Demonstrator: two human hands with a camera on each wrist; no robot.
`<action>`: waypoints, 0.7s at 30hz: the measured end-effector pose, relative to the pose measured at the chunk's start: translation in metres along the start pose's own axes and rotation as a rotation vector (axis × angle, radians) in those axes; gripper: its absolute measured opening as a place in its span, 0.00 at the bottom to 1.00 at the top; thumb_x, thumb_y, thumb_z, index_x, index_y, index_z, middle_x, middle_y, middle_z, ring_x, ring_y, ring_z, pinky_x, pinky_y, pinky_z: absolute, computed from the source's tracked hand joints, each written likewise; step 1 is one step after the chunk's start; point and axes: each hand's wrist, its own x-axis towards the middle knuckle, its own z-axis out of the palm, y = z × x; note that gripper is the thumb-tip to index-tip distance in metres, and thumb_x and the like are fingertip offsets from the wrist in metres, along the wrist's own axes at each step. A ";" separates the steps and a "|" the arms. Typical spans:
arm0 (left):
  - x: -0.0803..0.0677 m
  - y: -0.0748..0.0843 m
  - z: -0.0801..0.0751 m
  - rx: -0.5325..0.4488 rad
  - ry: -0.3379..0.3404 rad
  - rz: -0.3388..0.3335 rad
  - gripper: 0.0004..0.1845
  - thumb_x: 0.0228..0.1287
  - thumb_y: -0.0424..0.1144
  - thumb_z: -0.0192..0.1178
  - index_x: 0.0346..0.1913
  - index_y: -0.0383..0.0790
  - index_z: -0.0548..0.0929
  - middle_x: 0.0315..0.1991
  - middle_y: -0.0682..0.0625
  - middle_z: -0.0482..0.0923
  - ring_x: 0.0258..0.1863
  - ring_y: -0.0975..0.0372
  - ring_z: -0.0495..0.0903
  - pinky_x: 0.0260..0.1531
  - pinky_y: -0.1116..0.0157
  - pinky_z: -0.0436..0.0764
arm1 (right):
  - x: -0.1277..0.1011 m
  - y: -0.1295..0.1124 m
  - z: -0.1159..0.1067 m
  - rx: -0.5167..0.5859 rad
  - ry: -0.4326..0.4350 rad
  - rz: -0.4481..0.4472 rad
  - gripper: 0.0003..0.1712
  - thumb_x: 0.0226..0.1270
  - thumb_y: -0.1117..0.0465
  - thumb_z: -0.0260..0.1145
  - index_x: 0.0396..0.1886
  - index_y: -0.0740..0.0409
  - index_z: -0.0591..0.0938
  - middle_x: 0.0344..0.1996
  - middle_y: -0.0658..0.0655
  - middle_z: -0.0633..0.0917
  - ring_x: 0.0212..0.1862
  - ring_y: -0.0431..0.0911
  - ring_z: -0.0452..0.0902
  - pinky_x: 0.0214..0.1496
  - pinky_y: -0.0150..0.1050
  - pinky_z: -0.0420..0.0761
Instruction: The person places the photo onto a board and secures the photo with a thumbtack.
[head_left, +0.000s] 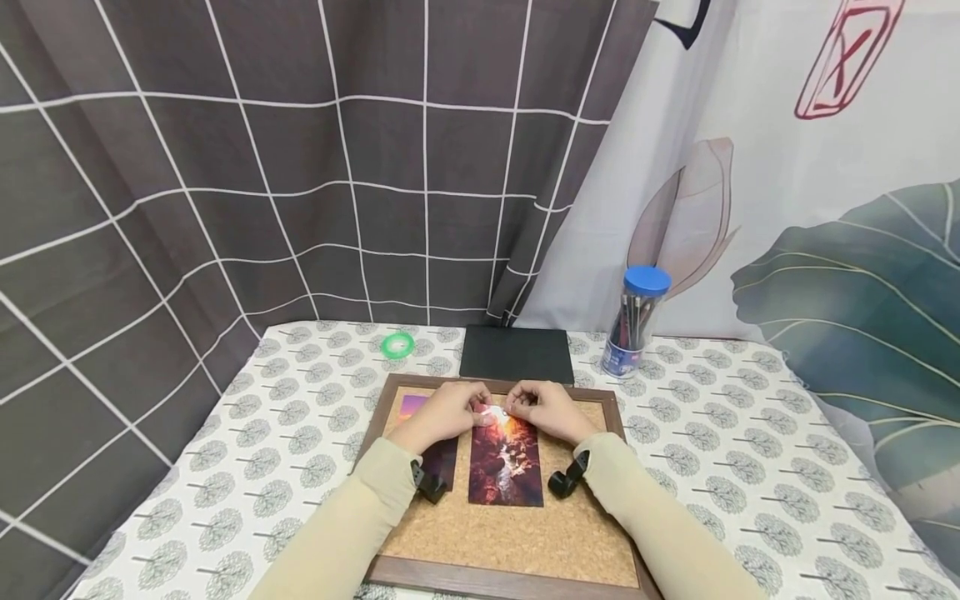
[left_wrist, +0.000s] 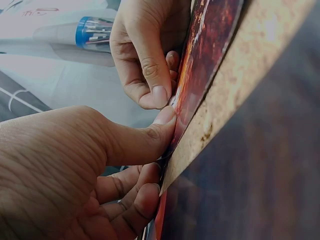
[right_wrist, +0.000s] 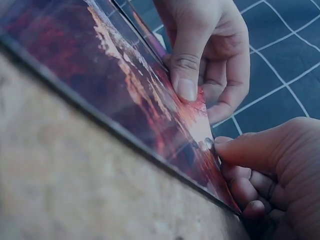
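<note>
A dark red photo print (head_left: 506, 467) with a bright orange top lies upright on a cork board (head_left: 577, 533) with a brown frame. My left hand (head_left: 448, 410) pinches its top left edge; the thumb rests on the glossy face in the right wrist view, with fingers curled behind. At the top edge, my right hand (head_left: 551, 410) has its thumb tip against a small shiny thumbtack (right_wrist: 209, 143), its other fingers curled. How far the tack is pushed in cannot be seen. A second, purple print (head_left: 442, 462) on the board is partly covered by the left hand and wrist.
Behind the board lies a flat black panel (head_left: 516, 354). A green tape ring (head_left: 397, 345) is at the back left. A clear jar with a blue lid (head_left: 633, 321), full of pencils, stands at the back right on the tree-patterned cloth (head_left: 292, 450). Curtains hang behind.
</note>
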 end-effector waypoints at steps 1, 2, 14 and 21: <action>0.000 0.000 0.000 0.000 -0.001 -0.001 0.11 0.56 0.49 0.69 0.38 0.51 0.81 0.30 0.57 0.80 0.31 0.66 0.77 0.35 0.67 0.76 | 0.000 0.000 0.001 -0.002 -0.005 -0.002 0.04 0.63 0.51 0.67 0.31 0.43 0.84 0.27 0.45 0.83 0.31 0.38 0.77 0.36 0.30 0.77; 0.000 0.000 0.000 0.000 -0.002 -0.001 0.11 0.56 0.49 0.69 0.38 0.52 0.81 0.30 0.57 0.81 0.31 0.66 0.77 0.35 0.67 0.76 | 0.000 0.001 0.001 -0.003 -0.009 -0.005 0.04 0.64 0.52 0.67 0.31 0.43 0.84 0.27 0.45 0.83 0.31 0.38 0.77 0.36 0.31 0.77; -0.001 -0.002 0.000 -0.003 -0.004 0.003 0.11 0.57 0.49 0.68 0.39 0.51 0.81 0.30 0.56 0.81 0.32 0.66 0.77 0.35 0.66 0.76 | 0.000 0.000 0.001 -0.010 -0.012 -0.016 0.04 0.64 0.52 0.67 0.32 0.44 0.84 0.27 0.45 0.83 0.31 0.38 0.76 0.35 0.31 0.77; -0.002 -0.003 0.001 0.019 0.021 0.045 0.13 0.56 0.47 0.69 0.40 0.48 0.81 0.30 0.55 0.80 0.31 0.65 0.77 0.34 0.67 0.76 | 0.000 0.001 0.003 0.000 -0.006 -0.043 0.03 0.64 0.54 0.67 0.32 0.45 0.84 0.26 0.46 0.83 0.30 0.37 0.76 0.34 0.30 0.76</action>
